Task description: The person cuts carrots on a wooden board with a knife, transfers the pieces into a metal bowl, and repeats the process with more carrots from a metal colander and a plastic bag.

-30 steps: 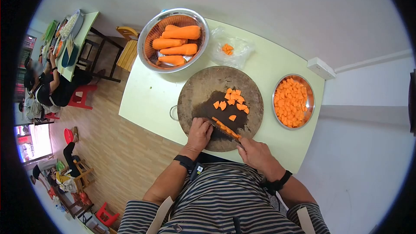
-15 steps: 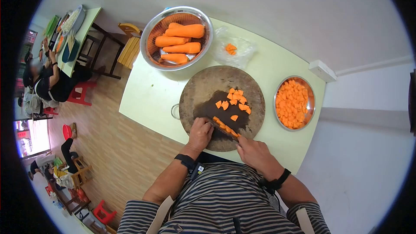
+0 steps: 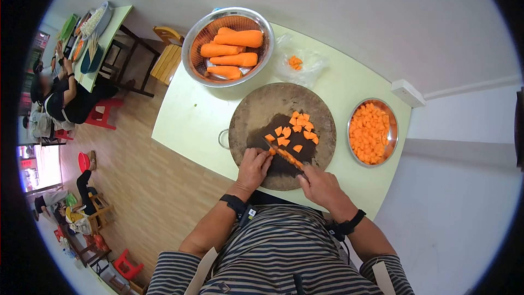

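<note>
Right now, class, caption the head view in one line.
Left hand steadies a carrot strip, right hand holds the knife on a round board.

Orange carrot pieces (image 3: 295,131) lie on a brown cutting board (image 3: 262,106) atop a pale green table (image 3: 191,120).

The left hand (image 3: 254,168) is pinning a long orange carrot strip (image 3: 286,157) on the round dark wooden chopping board (image 3: 262,106), while the right hand (image 3: 322,186) is gripping a dark-bladed knife (image 3: 301,170) beside cut orange carrot chunks (image 3: 297,128)
</note>
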Demonstrator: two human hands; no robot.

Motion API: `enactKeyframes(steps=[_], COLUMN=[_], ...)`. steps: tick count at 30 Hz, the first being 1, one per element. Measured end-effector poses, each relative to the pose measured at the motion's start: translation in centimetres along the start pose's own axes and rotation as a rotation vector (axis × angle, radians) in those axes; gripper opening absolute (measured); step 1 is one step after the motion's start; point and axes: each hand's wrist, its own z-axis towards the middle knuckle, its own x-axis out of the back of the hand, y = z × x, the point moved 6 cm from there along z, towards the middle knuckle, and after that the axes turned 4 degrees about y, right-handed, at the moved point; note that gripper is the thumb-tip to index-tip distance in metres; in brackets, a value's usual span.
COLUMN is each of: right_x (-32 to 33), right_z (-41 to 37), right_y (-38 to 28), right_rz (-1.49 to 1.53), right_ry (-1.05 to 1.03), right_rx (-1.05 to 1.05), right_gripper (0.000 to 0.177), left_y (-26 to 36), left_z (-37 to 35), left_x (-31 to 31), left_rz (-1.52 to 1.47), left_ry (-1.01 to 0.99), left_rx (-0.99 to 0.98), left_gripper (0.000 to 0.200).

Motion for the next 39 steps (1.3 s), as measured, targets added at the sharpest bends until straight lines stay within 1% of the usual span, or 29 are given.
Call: enactKeyframes(steps=[2, 4, 6, 14, 20, 23, 25, 28, 30, 33, 37, 39], right_x=[0.3, -0.1, 0.0, 0.5, 0.3, -0.6, -1.3, -1.7, -1.4, -1.1, -0.3, -0.2], right_z=[-0.8, -1.4, -1.8, -1.7, 0.0, 1.2, 1.9, 2.3, 2.2, 1.6, 0.3, -0.3], right_y=[-0.3, -0.4, -0.4, -0.2, -0.6, -0.5, -0.1, 0.6, 1.1, 1.0, 0.6, 0.8], right_rz=[-0.017, -0.065, -0.070, -0.117, -0.198, -0.187, -0.169, -0.119, -0.092, -0.059, -0.023, -0.058], right_ry=[0.001, -0.070, -0.076, -0.111, -0.205, -0.176, -0.204, -0.174, -0.168, -0.145, -0.093, -0.098], right_rx=[0.013, 0.018, 0.027, 0.038, 0.041, 0.066, 0.039, 0.025, 0.029, 0.020, -0.005, 0.015], right_gripper=[0.021, 0.021, 0.020, 0.020, 0.022, 0.020, 0.021, 0.023, 0.023, 0.022, 0.022, 0.022], left_y=[-0.2, 0.1, 0.3, -0.1, -0.2, -0.7, -0.6, -0.1, 0.4, -0.1, -0.1, -0.1], left_z=[-0.1, 0.2, 0.3, 0.2, 0.2, -0.1, -0.1, 0.3, 0.6, 0.3, 0.1, 0.1], left_x=[0.0, 0.2, 0.3, 0.0, -0.1, -0.4, -0.4, -0.1, 0.2, 0.2, 0.2, 0.2], left_rz=[-0.001, 0.000, 0.021, 0.042, 0.032, 0.038, 0.054, 0.064, 0.011, 0.001, -0.007, 0.024], left_ry=[0.000, 0.001, -0.022, -0.040, -0.042, -0.039, -0.050, -0.031, 0.024, 0.051, 0.038, -0.005], left_rx=[-0.016, -0.033, -0.024, -0.039, -0.031, -0.045, -0.045, -0.057, -0.050, -0.013, -0.046, -0.044], left_gripper=[0.030, 0.030, 0.021, 0.024, 0.021, 0.020, 0.019, 0.019, 0.019, 0.021, 0.023, 0.022])
